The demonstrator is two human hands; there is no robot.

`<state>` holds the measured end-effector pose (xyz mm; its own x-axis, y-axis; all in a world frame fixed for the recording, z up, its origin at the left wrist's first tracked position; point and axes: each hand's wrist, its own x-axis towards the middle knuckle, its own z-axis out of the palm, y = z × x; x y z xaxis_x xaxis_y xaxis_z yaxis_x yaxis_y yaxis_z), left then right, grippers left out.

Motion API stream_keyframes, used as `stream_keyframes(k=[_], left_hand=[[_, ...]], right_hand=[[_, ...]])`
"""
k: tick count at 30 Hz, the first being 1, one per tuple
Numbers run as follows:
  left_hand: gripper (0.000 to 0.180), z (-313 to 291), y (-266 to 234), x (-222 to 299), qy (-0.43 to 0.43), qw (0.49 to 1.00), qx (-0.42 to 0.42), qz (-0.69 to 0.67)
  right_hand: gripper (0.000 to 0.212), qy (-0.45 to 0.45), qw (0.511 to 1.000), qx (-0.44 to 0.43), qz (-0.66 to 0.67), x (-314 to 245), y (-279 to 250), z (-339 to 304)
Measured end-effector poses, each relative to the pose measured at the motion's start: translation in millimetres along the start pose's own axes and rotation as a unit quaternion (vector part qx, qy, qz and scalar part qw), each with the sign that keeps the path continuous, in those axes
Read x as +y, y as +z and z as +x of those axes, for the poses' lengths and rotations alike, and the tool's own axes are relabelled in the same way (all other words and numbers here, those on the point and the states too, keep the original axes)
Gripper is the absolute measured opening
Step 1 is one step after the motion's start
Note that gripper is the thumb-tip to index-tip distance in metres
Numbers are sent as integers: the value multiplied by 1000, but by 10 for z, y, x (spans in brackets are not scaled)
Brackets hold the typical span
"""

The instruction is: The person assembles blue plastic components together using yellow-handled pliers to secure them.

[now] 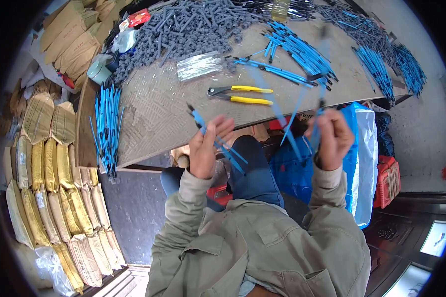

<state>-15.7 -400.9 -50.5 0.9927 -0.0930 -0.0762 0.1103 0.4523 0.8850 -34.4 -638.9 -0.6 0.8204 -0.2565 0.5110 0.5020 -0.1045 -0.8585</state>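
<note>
My left hand (205, 148) is over the near table edge, fingers stretched, with thin blue rods (226, 152) with black ends pinned under the thumb. To the right, my right hand (333, 133) is closed around a long blue rod (295, 143) with black parts, smeared by motion. Further back on the table lie pliers with yellow handles (251, 89), jaws to the left. Behind them is a flat bundle of shiny, clear thin pieces (200, 66). Blue rods (302, 54) with black ends lie loosely heaped at the back right.
Grey plastic parts (183, 34) pile up at the back of the table (153, 109). More blue rods stand bunched at its left corner (107, 126) and right end (376, 72). Stacked sacks (59, 193) fill the left side. A blue-and-white bag (354, 168) and red crate (387, 180) stand right.
</note>
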Motion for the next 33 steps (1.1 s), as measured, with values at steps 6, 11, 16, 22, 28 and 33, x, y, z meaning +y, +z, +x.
stream_keyframes(k=[6, 11, 16, 22, 28, 33], left_hand=[[40, 0, 151, 107, 68, 997, -24, -2], [31, -40, -125, 71, 104, 991, 59, 64], [23, -152, -154, 237, 92, 991, 74, -69], [24, -317, -194, 259, 14, 993, -19, -114], [30, -355, 54, 57, -50, 990, -48, -125], [35, -354, 44, -51, -17, 995, -80, -63]], right_hand=[[11, 127, 965, -228, 37, 347, 493, -428], [14, -56, 945, -309, -95, 555, 615, -147], [17, -247, 783, -132, -556, 1369, 98, 1054], [16, -300, 711, -178, -611, 1736, -97, 1332], [15, -277, 790, -56, -544, 1417, 17, 1651], [11, -373, 751, -22, -544, 829, 308, 1672]])
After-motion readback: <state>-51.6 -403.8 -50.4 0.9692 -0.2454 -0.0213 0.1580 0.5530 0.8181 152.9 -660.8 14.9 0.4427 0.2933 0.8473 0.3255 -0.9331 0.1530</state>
